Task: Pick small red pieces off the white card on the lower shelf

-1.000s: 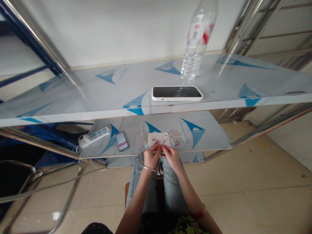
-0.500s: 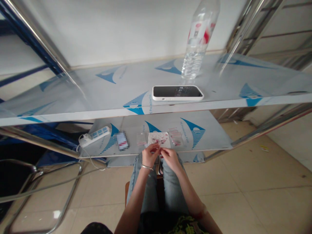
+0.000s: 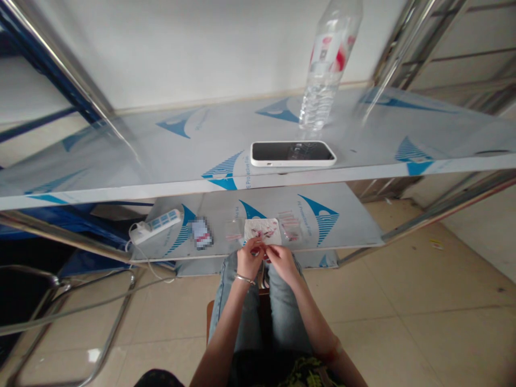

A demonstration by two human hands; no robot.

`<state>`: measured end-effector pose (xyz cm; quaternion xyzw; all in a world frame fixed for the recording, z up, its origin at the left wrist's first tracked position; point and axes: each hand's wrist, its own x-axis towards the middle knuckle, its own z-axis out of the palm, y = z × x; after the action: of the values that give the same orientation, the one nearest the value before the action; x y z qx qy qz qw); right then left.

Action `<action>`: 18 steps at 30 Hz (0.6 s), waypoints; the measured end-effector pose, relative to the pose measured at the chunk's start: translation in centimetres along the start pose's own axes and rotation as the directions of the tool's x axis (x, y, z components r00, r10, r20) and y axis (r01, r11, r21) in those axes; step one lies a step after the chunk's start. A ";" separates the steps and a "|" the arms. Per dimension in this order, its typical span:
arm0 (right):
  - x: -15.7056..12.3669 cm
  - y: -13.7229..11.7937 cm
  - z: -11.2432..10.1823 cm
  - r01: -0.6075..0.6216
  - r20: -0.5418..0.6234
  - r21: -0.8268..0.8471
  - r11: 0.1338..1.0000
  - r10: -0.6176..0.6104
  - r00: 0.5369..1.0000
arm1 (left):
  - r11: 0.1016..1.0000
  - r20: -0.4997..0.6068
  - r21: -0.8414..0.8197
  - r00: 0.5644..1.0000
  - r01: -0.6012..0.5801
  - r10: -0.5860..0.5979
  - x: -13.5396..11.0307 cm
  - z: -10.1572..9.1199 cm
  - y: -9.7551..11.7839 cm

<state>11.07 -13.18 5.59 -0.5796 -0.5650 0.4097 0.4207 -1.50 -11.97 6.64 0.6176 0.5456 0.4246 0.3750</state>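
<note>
At the grey film-covered lower shelf [image 3: 355,226], left hand [image 3: 249,260] and right hand [image 3: 284,264] meet, grip indiscernible; small red pieces [image 3: 266,235] on a white rectangular pad [image 3: 258,223] suggest unfinished work.

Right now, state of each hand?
Left hand: fingers curled in beside the right's; can't tell whether they're closed on anything.
Right hand: fingers bent toward the left's; anything held is too small to make out.

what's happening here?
A person's left hand and right hand work close together at the near edge of a white pad; anything pinched is too small to tell. Reddish bits lie on the pad, between two clear bags. A phone and bottle are on the shelf above.
</note>
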 end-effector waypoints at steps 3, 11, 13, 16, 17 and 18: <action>-0.2 0.0 0.0 0.029 -0.046 -0.087 0.996 -0.033 0.998 | 0.998 -0.014 0.056 0.999 -0.028 0.029 -0.1 0.1 0.2; -0.4 0.1 0.5 -0.146 0.002 -0.017 0.989 0.146 0.989 | 0.977 0.060 0.196 0.996 -0.079 0.069 -0.5 0.5 -0.1; -0.4 0.1 0.5 -0.151 0.015 -0.015 0.988 0.151 0.988 | 0.973 0.070 0.213 0.995 -0.088 0.075 -0.5 0.5 -0.1; -0.4 0.2 0.4 -0.096 -0.023 -0.134 0.986 0.094 0.995 | 0.977 0.048 0.197 0.996 -0.086 0.078 -0.3 0.4 -0.1; -0.5 0.2 0.5 -0.082 -0.044 -0.197 0.977 0.075 0.996 | 0.979 0.035 0.187 0.997 -0.081 0.075 -0.2 0.4 -0.2; -0.5 0.1 0.5 -0.072 -0.064 -0.264 0.962 0.057 0.996 | 0.981 0.021 0.181 0.997 -0.076 0.074 0.0 0.4 -0.2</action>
<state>10.58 -13.71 5.32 -0.6601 -0.5837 0.3276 0.3411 -1.18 -12.00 6.28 0.6723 0.5557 0.3826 0.3047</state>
